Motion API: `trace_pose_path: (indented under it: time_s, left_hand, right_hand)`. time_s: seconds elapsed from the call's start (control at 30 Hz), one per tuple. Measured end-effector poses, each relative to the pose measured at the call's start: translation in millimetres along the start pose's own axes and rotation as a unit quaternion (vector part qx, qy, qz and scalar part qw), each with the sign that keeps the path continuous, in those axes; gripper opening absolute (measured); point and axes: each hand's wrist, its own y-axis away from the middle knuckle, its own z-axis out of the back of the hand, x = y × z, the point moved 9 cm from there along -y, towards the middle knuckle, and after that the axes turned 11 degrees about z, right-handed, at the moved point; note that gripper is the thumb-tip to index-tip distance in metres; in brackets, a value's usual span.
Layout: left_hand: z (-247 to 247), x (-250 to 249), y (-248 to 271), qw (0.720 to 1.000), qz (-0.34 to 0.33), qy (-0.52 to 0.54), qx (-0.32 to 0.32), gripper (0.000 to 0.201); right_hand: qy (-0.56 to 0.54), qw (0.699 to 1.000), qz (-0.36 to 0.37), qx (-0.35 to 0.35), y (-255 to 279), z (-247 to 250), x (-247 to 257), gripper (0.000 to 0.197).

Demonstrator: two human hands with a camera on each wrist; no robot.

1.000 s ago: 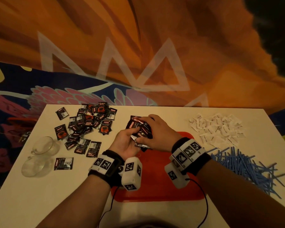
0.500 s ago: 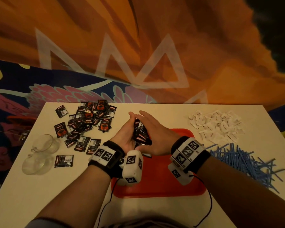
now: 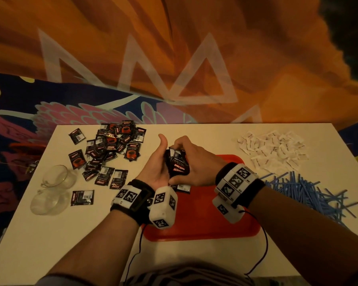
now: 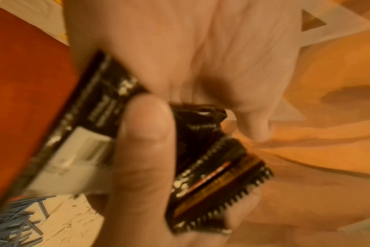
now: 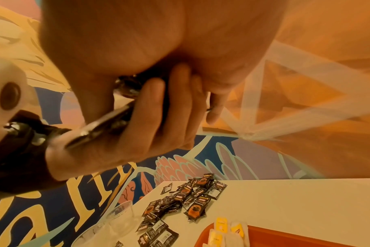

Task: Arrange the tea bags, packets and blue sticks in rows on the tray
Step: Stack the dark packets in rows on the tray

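Note:
A stack of black packets (image 3: 177,163) stands on edge between my two hands above the far-left part of the red tray (image 3: 205,223). My right hand (image 3: 196,162) grips it, fingers curled over its top and thumb under its near end. My left hand (image 3: 155,165) lies flat against its left side with the thumb up. In the right wrist view my left fingers (image 5: 158,117) lie straight behind the stack (image 5: 108,120). The left wrist view shows serrated packet edges (image 4: 217,180). One packet (image 3: 182,187) lies on the tray below. Tea bags (image 5: 222,229) sit on the tray.
A loose pile of black packets (image 3: 110,149) covers the table's far left, with two glass cups (image 3: 54,180) nearer me. White packets (image 3: 275,150) are heaped at the far right, and a heap of blue sticks (image 3: 304,190) lies beside the tray's right edge.
A second ago both hands fumbled the stack. Half a second ago flat palms pressed it between them. Now my right fingers curl over its top and my left thumb points up.

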Motion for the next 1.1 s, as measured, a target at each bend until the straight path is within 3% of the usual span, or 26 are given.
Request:
trace_pose_path:
  time_s: [0.1,0.3,0.47,0.83,0.93,1.1]
  left_hand:
    - [-9.1,5.9,0.1,0.999,0.011,-0.044,0.015,0.066]
    - [-8.2,11.2,-2.8,0.998,0.058,-0.019,0.018,0.068]
    - [-1.5,12.6,-5.9,0.996,0.084,0.003,0.002,0.071]
    - [3.3,14.7,-5.2,0.996,0.090,-0.007,-0.009,0.076]
    - [2.9,12.8,-4.6,0.996,0.083,0.000,-0.021,0.078]
    - [13.5,11.2,-7.1,0.997,0.053,0.024,-0.049,0.079]
  right_hand:
    - [-0.015,1.000,-0.014,0.001,1.6,-1.7,-2.0,0.077]
    - [-0.095,0.994,-0.041,0.034,9.2,-4.3,-5.5,0.093]
    - [-0.051,0.995,-0.032,0.078,9.8,-12.0,-5.8,0.112]
    - [0.013,0.998,0.034,0.059,5.5,-12.2,8.7,0.098]
    - [-0.012,0.999,0.034,0.036,6.4,-8.9,11.0,0.095]
    - [-0.023,0.998,0.022,0.059,7.3,-9.4,12.6,0.079]
